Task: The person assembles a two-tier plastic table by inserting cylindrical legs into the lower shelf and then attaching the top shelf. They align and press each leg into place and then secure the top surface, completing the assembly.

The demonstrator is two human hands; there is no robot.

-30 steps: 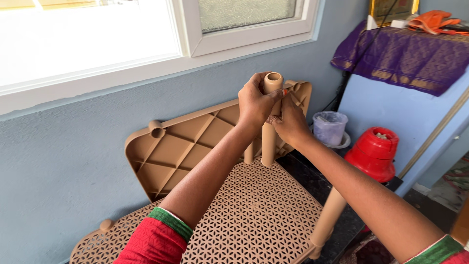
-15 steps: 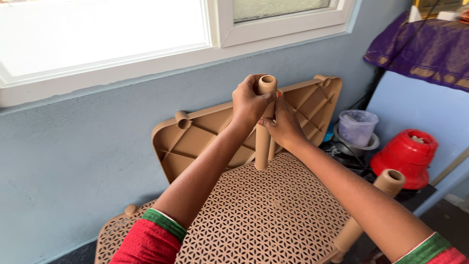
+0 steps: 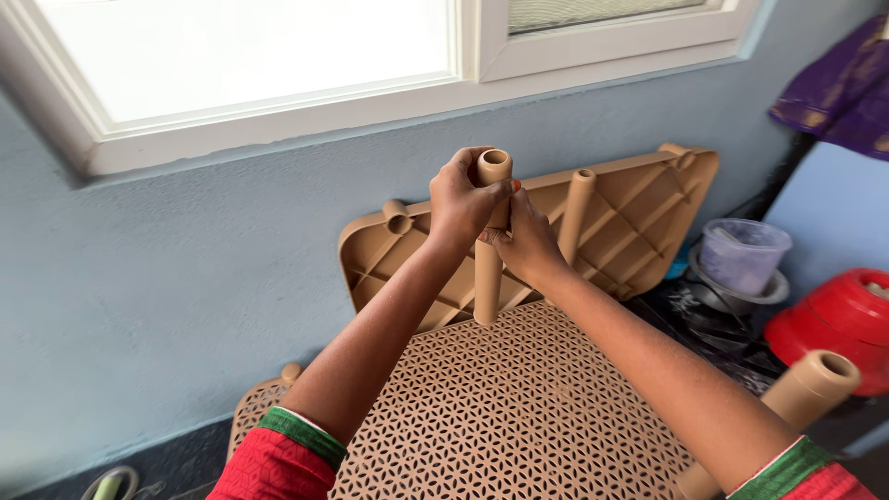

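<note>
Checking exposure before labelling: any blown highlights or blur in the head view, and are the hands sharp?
Head view: the window pane is blown out to white, no detail outside. Left hand, right hand and the tan tube they grip are sharp and evenly lit, with no harsh shadows. The red container at the right edge looks slightly soft.
</note>
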